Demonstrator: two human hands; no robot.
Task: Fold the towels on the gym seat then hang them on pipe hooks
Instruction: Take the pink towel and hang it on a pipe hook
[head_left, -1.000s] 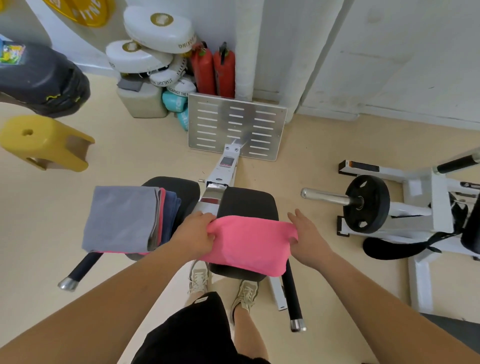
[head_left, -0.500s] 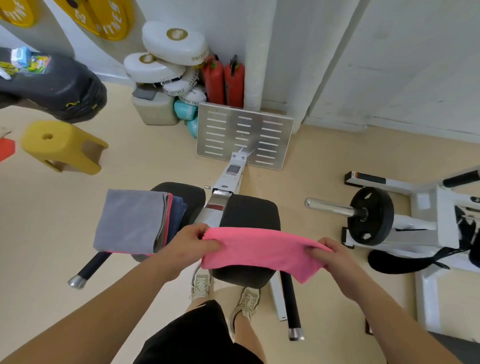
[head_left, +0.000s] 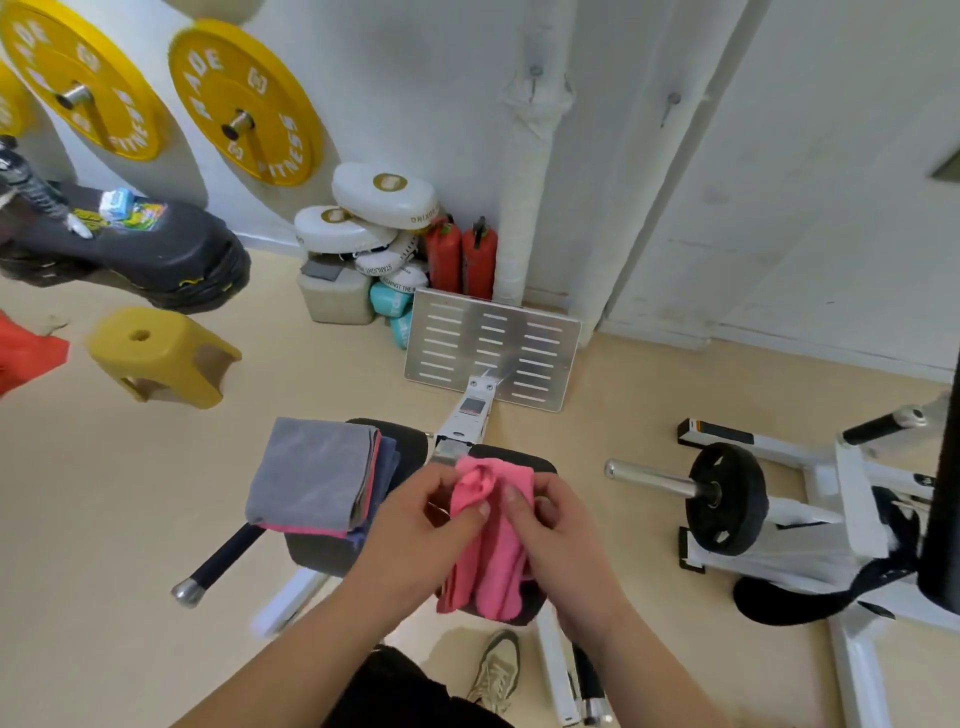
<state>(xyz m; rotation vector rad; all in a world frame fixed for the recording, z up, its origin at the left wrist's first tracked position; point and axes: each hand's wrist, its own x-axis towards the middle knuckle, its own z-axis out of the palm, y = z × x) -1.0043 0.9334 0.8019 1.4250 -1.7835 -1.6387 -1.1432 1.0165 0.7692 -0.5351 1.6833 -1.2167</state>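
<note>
Over the padded black seat (head_left: 519, 452), a soft, rumpled pink towel (head_left: 493, 561).

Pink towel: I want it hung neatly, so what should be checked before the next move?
1. Left hand and right hand both grip the pink cloth towel: ok.
2. Towel folded flat: not ok, bunched between the hands.
3. Towel off the floor: ok, it hangs over the black padded seat.
4. Stack of folded towels, grey on top, rests on the seat: ok.
5. Metal hook on the white wrapped pipe bare: ok.
</note>
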